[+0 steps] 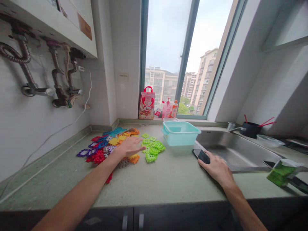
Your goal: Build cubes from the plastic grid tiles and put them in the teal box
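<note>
My left hand (131,146) reaches out flat, fingers stretched, over a heap of coloured plastic snap pieces (106,146), its fingertips next to a small cluster of green pieces (152,147). It holds nothing. My right hand (216,166) rests on the counter beside the sink, fingers laid on the near end of a black phone (201,155). A turquoise plastic tub (180,132) stands just behind the green pieces.
A steel sink (231,149) with a tap lies to the right. A red-and-white bag (146,104) and small bottles (168,109) stand on the window sill. A green packet (280,171) lies at the right edge. Pipes and a white cable run along the left wall.
</note>
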The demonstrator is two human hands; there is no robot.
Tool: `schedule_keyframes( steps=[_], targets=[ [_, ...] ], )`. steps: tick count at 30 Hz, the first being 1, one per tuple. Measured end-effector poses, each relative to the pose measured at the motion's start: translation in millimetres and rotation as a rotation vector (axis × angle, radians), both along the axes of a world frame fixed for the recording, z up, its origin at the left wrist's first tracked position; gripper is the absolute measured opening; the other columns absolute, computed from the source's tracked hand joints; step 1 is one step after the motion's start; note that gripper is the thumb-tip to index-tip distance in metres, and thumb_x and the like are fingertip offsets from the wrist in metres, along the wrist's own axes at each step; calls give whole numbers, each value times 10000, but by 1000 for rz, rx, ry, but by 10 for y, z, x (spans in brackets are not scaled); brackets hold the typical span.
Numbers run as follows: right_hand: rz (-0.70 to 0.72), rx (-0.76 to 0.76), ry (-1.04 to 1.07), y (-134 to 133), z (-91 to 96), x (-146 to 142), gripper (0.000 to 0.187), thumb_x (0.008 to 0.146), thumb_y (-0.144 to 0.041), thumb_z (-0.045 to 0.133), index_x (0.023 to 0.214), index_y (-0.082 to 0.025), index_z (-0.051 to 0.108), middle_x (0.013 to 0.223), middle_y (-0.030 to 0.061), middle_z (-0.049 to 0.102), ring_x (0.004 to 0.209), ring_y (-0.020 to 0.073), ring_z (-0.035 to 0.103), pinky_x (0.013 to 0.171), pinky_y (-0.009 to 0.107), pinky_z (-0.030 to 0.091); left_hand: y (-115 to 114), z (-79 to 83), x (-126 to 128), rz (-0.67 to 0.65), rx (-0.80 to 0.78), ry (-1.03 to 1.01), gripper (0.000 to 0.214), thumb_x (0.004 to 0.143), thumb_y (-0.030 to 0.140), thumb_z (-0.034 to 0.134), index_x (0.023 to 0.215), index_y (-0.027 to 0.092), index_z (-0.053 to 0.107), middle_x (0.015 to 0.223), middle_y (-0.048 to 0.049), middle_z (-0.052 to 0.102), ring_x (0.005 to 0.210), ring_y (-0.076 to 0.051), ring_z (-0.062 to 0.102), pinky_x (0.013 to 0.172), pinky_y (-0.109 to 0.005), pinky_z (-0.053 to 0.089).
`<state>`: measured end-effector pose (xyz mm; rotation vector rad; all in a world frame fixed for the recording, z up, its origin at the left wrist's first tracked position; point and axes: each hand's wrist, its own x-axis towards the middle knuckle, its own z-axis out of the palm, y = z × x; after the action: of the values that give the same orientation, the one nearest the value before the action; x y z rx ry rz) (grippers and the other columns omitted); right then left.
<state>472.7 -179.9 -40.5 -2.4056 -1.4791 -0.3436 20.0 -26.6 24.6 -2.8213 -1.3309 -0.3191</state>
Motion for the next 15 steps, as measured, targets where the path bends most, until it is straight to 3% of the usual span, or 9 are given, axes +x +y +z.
schedule_keyframes(
  steps=[5, 8, 10, 13, 15],
  targets=[
    [4, -41, 28, -44, 98, -23, 759, 950, -718, 476, 1550, -263, 567, 1222, 190, 693, 1175, 417, 658, 974, 532, 515, -42, -64, 74, 76, -66, 34, 908, 984, 838, 270, 1657, 245, 414, 1680, -160, 445, 1559, -356, 393, 1281, -565, 229],
    [159, 19, 227, -54, 132, 208, 817, 943, -763, 446, 1556, -233, 550, 1287, 177, 710, 1178, 394, 681, 1014, 527, 520, 6, -122, 53, 69, -67, 39, 947, 950, 860, 352, 1665, 241, 399, 1685, -172, 431, 1564, -376, 383, 1289, -579, 205],
    [298, 111, 333, -58, 122, 426, 758, 974, -710, 413, 1537, -224, 559, 1381, 157, 689, 1208, 356, 679, 1077, 496, 504, 51, -138, 15, 39, -67, 51, 1010, 891, 883, 463, 1666, 238, 399, 1682, -178, 435, 1559, -379, 393, 1292, -558, 217],
    [405, 217, 343, -69, 81, 681, 662, 992, -598, 384, 1460, -192, 618, 1478, 155, 639, 1344, 343, 605, 1178, 493, 436, 118, -130, -48, -14, -61, 44, 1148, 766, 912, 618, 1670, 242, 389, 1680, -179, 437, 1545, -384, 414, 1290, -526, 249],
    [428, 208, 344, -78, 58, 746, 634, 997, -548, 361, 1433, -179, 635, 1495, 154, 627, 1409, 332, 557, 1212, 491, 407, 164, -118, -85, -61, -53, 40, 1234, 701, 924, 670, 1671, 217, 385, 1675, -191, 439, 1526, -390, 439, 1280, -514, 279]
  ],
)
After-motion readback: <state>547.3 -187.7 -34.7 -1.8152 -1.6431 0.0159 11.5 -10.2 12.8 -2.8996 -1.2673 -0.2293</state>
